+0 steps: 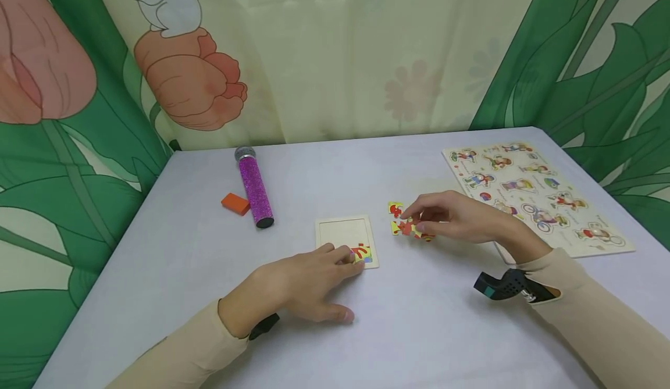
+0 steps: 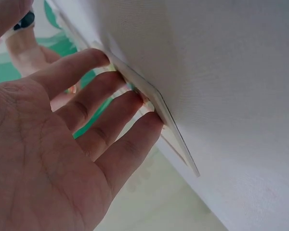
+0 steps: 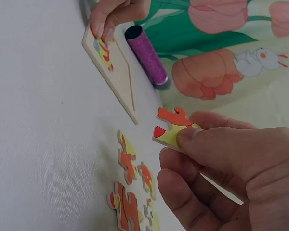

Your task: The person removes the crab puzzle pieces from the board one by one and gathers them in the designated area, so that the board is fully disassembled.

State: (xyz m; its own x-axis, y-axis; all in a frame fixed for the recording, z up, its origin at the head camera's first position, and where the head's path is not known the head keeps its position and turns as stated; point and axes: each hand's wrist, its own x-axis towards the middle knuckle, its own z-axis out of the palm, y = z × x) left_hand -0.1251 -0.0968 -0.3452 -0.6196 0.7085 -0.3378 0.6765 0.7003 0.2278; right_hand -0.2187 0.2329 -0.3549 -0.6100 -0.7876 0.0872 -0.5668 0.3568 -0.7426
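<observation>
My left hand lies over the near edge of a small wooden puzzle tray, its fingertips resting on the rim and on a yellow-and-red puzzle piece fitted in the tray's near right corner. In the left wrist view those fingers are nearly straight against the tray. Between thumb and forefinger, my right hand pinches an orange-and-yellow puzzle piece, tilted above the table in the right wrist view. Below it lie several loose puzzle pieces, partly covered by the right hand in the head view.
A glittery purple microphone lies left of the tray, with an orange block beside it. On the right is a large wooden board with cartoon figures, partly under the right forearm. A printed curtain hangs behind the white table.
</observation>
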